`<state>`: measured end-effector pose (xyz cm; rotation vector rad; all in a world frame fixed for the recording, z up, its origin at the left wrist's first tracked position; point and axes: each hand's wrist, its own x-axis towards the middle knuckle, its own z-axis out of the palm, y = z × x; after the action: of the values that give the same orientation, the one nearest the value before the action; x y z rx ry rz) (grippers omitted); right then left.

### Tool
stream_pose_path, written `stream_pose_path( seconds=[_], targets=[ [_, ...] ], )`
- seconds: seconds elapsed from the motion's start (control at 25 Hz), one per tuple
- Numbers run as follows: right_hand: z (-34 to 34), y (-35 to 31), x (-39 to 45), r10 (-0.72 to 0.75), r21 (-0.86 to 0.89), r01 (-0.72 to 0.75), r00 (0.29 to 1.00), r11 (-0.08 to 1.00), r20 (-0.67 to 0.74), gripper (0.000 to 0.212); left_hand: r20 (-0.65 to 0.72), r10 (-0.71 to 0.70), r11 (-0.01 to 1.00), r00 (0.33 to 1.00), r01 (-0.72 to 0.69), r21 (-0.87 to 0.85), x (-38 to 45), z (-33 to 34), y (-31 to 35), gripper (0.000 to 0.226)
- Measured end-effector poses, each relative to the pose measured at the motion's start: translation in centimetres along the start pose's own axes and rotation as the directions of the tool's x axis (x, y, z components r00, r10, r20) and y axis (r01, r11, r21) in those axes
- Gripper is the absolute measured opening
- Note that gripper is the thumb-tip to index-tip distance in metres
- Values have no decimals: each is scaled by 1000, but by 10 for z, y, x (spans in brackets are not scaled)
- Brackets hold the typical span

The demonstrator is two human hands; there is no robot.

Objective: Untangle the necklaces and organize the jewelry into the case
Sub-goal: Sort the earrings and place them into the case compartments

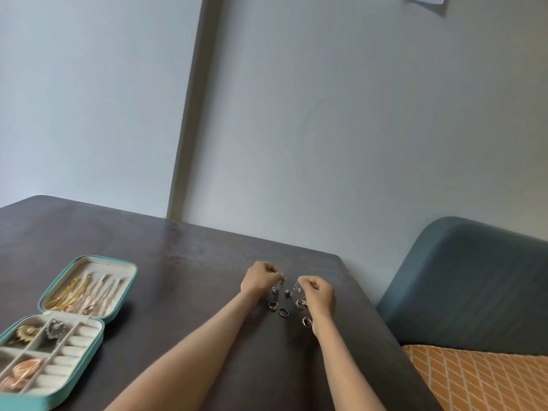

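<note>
A teal jewelry case (114, 310) lies open at the left of the dark table (178, 256). Gold necklaces (86, 293) hang in its lid, and the tray holds earrings, bangles and cream ring rolls. At mid-table my left hand (261, 277) pinches a small silver piece (281, 281) with curled fingers. My right hand (318, 295) pinches another small silver piece (296, 284) close beside it. Between and below the hands lie several rings (283, 312) and small silver earrings (287, 293). What exactly each hand pinches is too small to tell.
The table's right edge runs diagonally beside a blue upholstered headboard (462, 286) and an orange diamond-patterned cover (480, 381). A pale wall with a vertical trim strip (192, 114) stands behind the table.
</note>
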<state>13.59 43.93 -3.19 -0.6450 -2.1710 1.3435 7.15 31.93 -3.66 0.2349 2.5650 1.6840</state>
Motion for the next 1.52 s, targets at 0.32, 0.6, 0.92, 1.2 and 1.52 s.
stream_pose_path(
  seconds=[0.32, 0.6, 0.92, 1.2, 1.52],
  targets=[
    [-2, -25, -23, 93, 432, -175, 974, 885, 206, 11, 175, 5, 812, 985, 98, -576, -30, -31, 13, 16],
    [-3, -61, -59, -27, 620, -159, 960, 768, 280, 6, 220, 92, 688, 971, 98, -719, -59, -81, 22, 10],
    [8, -94, -94, -190, 604, -138, 875, 785, 446, 15, 229, 227, 764, 947, -27, -645, -89, -123, 22, 17],
    [5, -104, -108, -90, 432, -141, 876, 891, 473, 11, 163, 374, 909, 913, -326, -262, -102, -153, 37, 15],
    [10, -114, -115, -134, 417, -33, 921, 908, 366, 11, 60, 368, 895, 928, -336, -293, -99, -151, 29, 16]
  ],
)
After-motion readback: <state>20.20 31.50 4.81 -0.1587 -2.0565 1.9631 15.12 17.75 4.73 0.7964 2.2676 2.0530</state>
